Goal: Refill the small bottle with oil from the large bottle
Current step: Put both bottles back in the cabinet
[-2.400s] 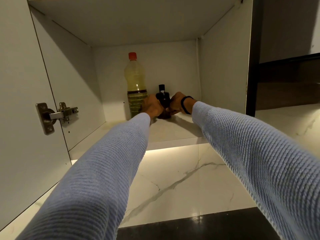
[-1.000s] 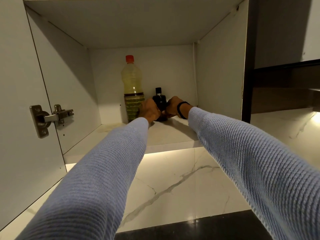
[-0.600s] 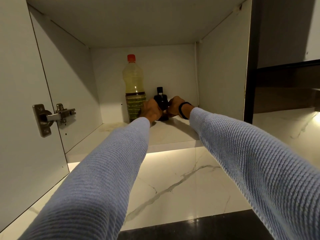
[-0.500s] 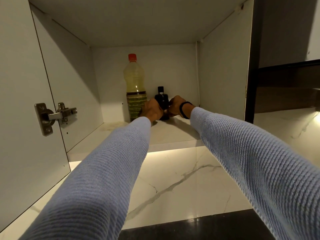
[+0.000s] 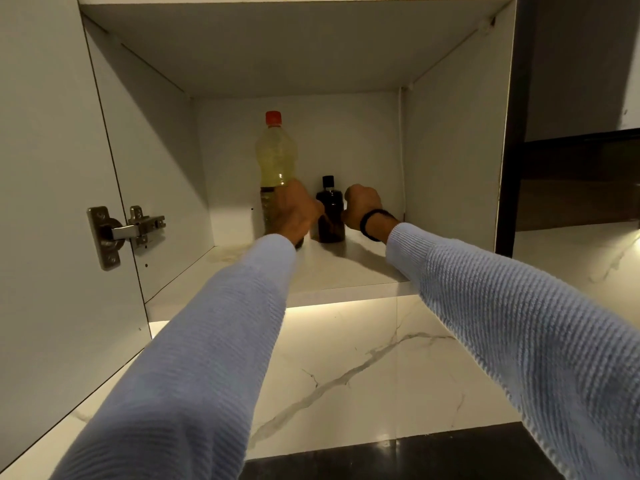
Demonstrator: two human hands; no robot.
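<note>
On the cabinet shelf [image 5: 346, 268] stands the large bottle [image 5: 276, 157], clear plastic with yellow oil and a red cap. Right of it stands the small bottle [image 5: 329, 216], dark with a black cap. My left hand [image 5: 296, 213] is blurred and lies over the lower right part of the large bottle; its fingers are hidden, so a grip cannot be told. My right hand [image 5: 362, 206], with a black wristband, is curled against the right side of the small bottle. Both bottles are upright and capped.
The open cabinet door [image 5: 52, 168] with a metal hinge [image 5: 117, 233] stands at the left. The cabinet's right wall [image 5: 450, 161] is close to my right wrist. A lit marble wall [image 5: 346, 368] and a dark counter edge [image 5: 398, 455] lie below the shelf.
My left hand has moved left, off the small bottle and over the large bottle's lower part. The small bottle's front is now uncovered. My right hand has stayed at its right side.
</note>
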